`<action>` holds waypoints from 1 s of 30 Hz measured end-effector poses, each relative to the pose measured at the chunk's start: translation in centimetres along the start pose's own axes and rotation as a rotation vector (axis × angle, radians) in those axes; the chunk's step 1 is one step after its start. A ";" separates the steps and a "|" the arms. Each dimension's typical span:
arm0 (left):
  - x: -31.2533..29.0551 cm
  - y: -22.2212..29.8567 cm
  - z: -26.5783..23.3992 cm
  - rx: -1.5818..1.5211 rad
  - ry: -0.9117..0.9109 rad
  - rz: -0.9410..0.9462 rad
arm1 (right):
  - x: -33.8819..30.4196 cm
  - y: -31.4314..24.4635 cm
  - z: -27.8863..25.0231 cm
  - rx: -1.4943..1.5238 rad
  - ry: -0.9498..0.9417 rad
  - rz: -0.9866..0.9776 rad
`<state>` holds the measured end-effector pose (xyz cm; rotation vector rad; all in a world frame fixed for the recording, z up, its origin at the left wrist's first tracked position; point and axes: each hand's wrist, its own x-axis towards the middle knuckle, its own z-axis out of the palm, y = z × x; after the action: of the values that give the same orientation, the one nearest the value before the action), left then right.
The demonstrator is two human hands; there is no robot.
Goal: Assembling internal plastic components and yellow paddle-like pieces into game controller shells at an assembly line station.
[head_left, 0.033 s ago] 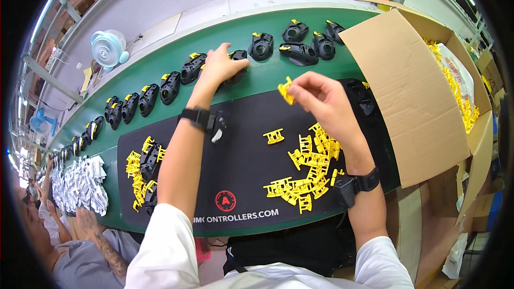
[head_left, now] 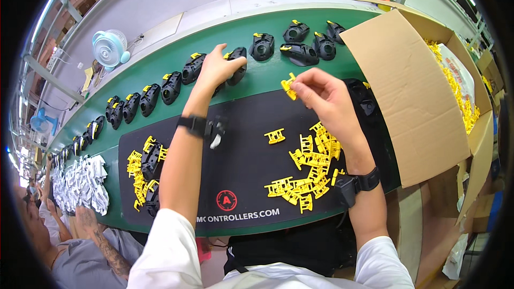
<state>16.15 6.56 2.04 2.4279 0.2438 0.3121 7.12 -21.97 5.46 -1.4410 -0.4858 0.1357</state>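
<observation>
My left hand [head_left: 215, 69] is at the row of black plastic shells, fingers spread apart. Its thumb lies across one black shell [head_left: 236, 72] with a yellow tab; I see no firm grip on it. Above the mat, my right hand [head_left: 320, 90] pinches a small yellow plastic clip [head_left: 289, 86] between thumb and fingertips. Below it on the black mat [head_left: 235, 155] is a loose pile of similar yellow clips [head_left: 316, 160], with one single clip [head_left: 275, 136] lying apart to the left.
More black shells [head_left: 150, 99] line the green table [head_left: 160, 64]; others stand at the far right. Left are yellow parts [head_left: 140, 179] and white pieces [head_left: 80, 184]. An open cardboard box [head_left: 401, 101] overhangs the right edge. A fan [head_left: 108, 49] stands behind. A co-worker's arm [head_left: 101, 235] is at left.
My left hand has shifted slightly left and down beside the black shell, showing more of it. The right hand with the yellow clip has moved very slightly right.
</observation>
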 end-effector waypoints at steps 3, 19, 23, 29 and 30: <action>-6.4 0.4 -1.3 -1.101 -0.200 -0.059 | -0.2 0.3 -0.3 -0.015 0.052 -0.074; -18.5 3.0 1.2 -1.410 -0.414 0.089 | -1.0 1.1 3.7 -0.669 0.067 -0.311; -18.6 3.3 1.0 -1.396 -0.397 0.086 | -1.3 1.3 4.0 -0.660 0.098 -0.337; -18.7 3.3 0.8 -1.391 -0.401 0.097 | -1.4 1.2 4.7 -0.662 0.165 -0.424; -18.5 3.1 1.1 -1.404 -0.379 0.124 | -1.2 1.1 4.5 -0.644 0.173 -0.426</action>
<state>-0.92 -1.14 0.29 1.0616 -0.2476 0.0147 4.46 -18.19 4.31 -1.9118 -0.7198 -0.5270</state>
